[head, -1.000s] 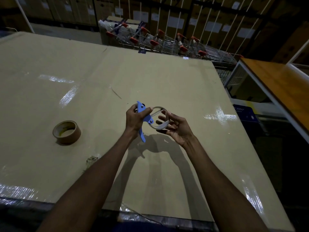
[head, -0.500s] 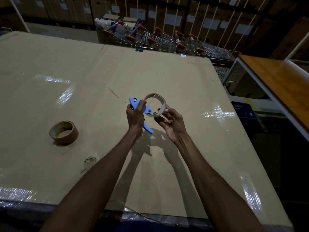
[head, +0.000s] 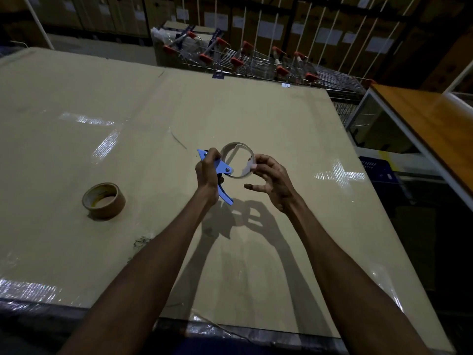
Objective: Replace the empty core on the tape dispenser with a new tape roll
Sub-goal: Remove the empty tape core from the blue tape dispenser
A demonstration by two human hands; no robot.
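My left hand (head: 208,172) grips the blue tape dispenser (head: 222,168) above the middle of the table, its handle pointing down toward me. The empty grey-white core (head: 238,149) sits on the dispenser as a bare ring. My right hand (head: 271,179) pinches the core's right rim between thumb and fingertips, the other fingers spread below. A new brown tape roll (head: 103,200) lies flat on the table to the left, apart from both hands.
The table is covered in cardboard (head: 256,119) with shiny tape strips. Shopping trolleys (head: 245,60) with red handles stand beyond the far edge. A wooden-topped counter (head: 432,124) and a blue crate (head: 378,169) are to the right.
Both hands have lifted and turned the dispenser so the core's opening faces me. My right hand has shifted from under the core to its right rim.
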